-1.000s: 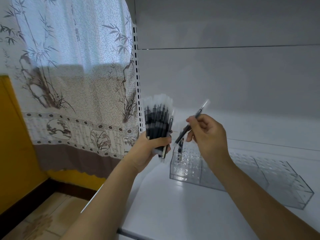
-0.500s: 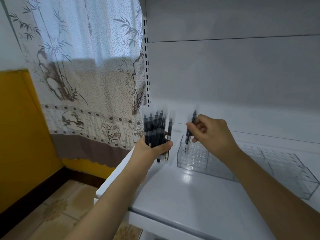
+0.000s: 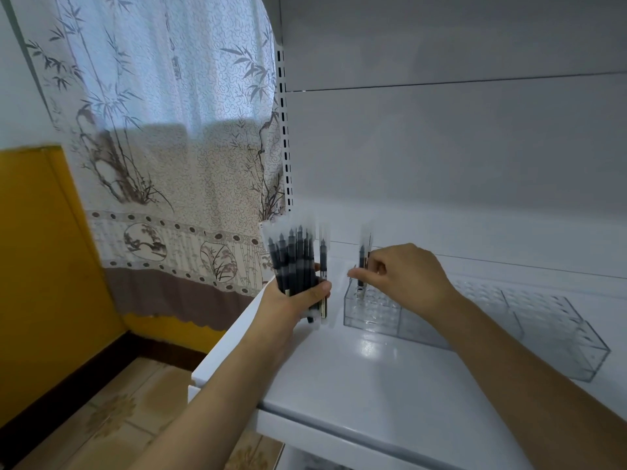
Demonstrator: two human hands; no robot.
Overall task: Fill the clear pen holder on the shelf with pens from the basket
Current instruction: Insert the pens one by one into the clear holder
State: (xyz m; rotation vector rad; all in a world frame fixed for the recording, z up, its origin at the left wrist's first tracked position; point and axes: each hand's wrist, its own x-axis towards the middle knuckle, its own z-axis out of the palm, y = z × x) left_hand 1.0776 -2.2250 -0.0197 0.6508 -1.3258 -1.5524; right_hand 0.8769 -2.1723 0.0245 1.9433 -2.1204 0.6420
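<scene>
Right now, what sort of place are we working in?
Probably a small shop or stockroom: a white metal display shelf with a slotted upright rail, a clear plastic pen holder on it for stocking, and a bamboo-print curtain over a yellow wall.

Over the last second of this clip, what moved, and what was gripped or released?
The right hand brought its single pen from a raised slant down to upright, its lower end now in the left end of the clear pen holder. Whether the fingers have released it is unclear. The left hand still grips the bundle of pens, and the holder remains in place on the shelf.
</scene>
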